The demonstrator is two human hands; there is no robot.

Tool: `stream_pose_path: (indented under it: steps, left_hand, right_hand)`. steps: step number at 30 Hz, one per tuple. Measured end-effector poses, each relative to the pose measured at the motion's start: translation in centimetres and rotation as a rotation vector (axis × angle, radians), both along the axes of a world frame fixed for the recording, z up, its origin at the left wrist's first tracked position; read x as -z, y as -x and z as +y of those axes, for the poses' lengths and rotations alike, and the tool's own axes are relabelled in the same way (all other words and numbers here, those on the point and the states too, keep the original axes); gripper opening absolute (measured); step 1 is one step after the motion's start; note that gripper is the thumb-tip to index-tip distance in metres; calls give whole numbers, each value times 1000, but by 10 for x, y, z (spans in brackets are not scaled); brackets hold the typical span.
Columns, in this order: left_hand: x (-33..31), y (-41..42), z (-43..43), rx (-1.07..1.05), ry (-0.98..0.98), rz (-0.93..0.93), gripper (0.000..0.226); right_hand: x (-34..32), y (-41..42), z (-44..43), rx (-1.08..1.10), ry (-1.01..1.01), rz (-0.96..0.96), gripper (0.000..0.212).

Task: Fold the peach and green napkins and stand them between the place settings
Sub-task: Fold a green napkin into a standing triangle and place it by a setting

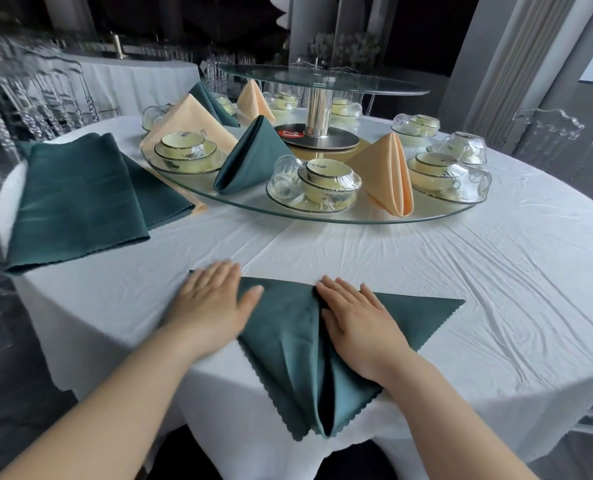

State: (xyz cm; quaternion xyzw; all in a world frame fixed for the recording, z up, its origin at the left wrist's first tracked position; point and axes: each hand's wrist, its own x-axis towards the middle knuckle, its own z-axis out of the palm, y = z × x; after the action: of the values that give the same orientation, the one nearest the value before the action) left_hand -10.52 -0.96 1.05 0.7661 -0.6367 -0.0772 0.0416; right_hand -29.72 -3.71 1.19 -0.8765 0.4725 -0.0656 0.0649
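Observation:
A dark green napkin (288, 327) lies folded into a triangle at the near edge of the white table, its point hanging over the rim. My left hand (212, 299) presses flat on its left corner. My right hand (357, 320) lies flat on a folded-in right flap. On the glass turntable (322, 214) a green napkin (250, 157) and a peach napkin (388, 171) stand folded between wrapped place settings (316, 185). Further folded napkins stand at the back (253, 102).
A stack of flat green napkins (80, 199) over peach ones lies at the table's left. A raised glass tier on a steel post (317, 109) stands at the centre. Clear chairs (547, 133) ring the table. Another covered table stands far left.

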Motion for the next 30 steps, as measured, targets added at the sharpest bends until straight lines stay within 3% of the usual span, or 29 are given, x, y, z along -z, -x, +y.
stream_pose_path:
  steps: [5, 7, 10, 12, 16, 20, 22, 24, 26, 30]
  left_hand:
    - [-3, -45, -4, -102, -9, -4, 53]
    - [-3, -51, -7, -76, 148, 133, 46]
    - [-10, -48, -7, 9, 327, 503, 29]
    - [-18, -43, -11, 100, 245, 591, 21]
    - [-34, -41, -30, 245, -51, 450, 24]
    - [-46, -34, -39, 281, -290, 332, 26]
    - [-50, -31, -41, 282, -341, 285, 17]
    - [-52, -29, -40, 297, -354, 231, 16]
    - [-54, -28, -38, 303, -306, 175, 22]
    - [-78, -31, -30, 217, 61, 182, 27]
  right_hand:
    - [3, 0, 0, 20, 14, -42, 74]
    - [1, 2, 1, 12, -26, -177, 63]
    - [-15, 12, -2, 68, -150, -502, 46]
    - [-29, 26, -12, 133, -128, -402, 43]
    - [-54, 48, -30, 204, -289, 122, 47]
    - [-65, 44, -39, 207, -407, 283, 47]
    - [-67, 40, -43, 166, -424, 317, 30]
    - [-69, 38, -44, 126, -409, 332, 14]
    - [-73, 36, -43, 111, -390, 322, 23]
    - [-102, 31, -39, 137, -98, 191, 19]
